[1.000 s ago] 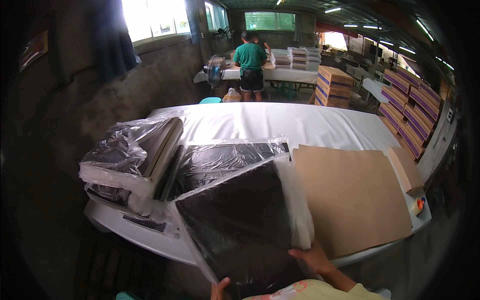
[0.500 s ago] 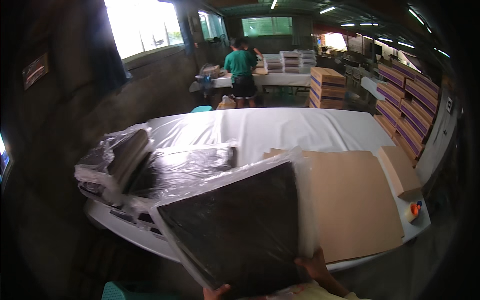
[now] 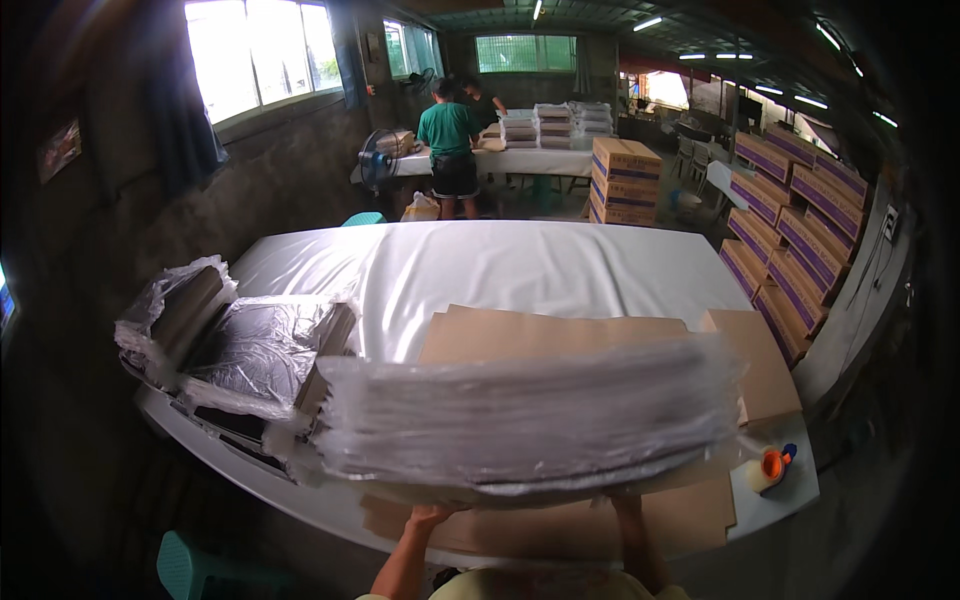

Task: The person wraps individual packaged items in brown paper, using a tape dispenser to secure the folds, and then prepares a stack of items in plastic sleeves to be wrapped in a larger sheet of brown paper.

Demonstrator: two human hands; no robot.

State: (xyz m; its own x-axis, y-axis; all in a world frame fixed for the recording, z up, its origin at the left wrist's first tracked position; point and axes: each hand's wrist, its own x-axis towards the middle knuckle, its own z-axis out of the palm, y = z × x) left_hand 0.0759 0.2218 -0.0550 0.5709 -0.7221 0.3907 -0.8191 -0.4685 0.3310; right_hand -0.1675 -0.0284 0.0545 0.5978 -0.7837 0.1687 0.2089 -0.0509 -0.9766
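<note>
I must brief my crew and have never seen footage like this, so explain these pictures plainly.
There is no machine here: a person works bare-handed. Every picture comes from one wide fisheye camera worn on that person's head, looking down, so straight edges bend near the rim.

The left hand and right hand hold a plastic-wrapped stack at its lower edge; the fingers are mostly hidden. It partly covers flat brown sheets on a white-covered table. Wrapped dark bundles lie at the left, a brown cardboard block and an orange-centred roll at the right.
</note>
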